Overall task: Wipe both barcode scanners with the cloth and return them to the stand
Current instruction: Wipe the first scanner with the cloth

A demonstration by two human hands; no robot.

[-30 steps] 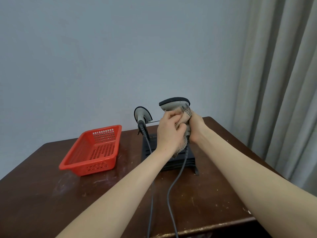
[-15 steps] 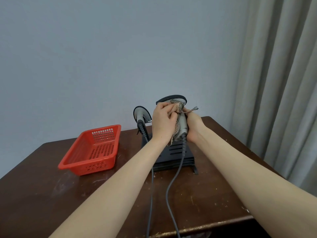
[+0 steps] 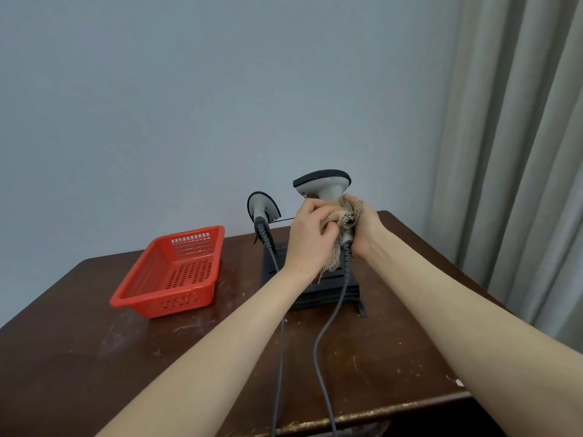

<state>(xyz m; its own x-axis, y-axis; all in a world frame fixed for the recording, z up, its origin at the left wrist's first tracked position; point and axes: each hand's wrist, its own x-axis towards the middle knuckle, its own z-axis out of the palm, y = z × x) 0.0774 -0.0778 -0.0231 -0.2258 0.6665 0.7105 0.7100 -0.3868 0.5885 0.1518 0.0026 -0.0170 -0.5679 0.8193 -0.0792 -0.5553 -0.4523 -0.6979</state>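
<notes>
Head view: grips the raised scanner (image 3: 321, 184) above the stand (image 3: 318, 296), right hand (image 3: 367, 230) curled round its handle, left hand (image 3: 310, 230) pinching the cloth (image 3: 348, 219) against the same handle. Has drawn the cloth down off the scanner's head since half a second ago, baring it again. Reads as mid-stroke wiping, not yet ready for return; leaves the second scanner (image 3: 263, 209) seated in the stand, wiped or not unclear

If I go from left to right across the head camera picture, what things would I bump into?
Red basket → scanner in the stand → held scanner → curtain.
</notes>
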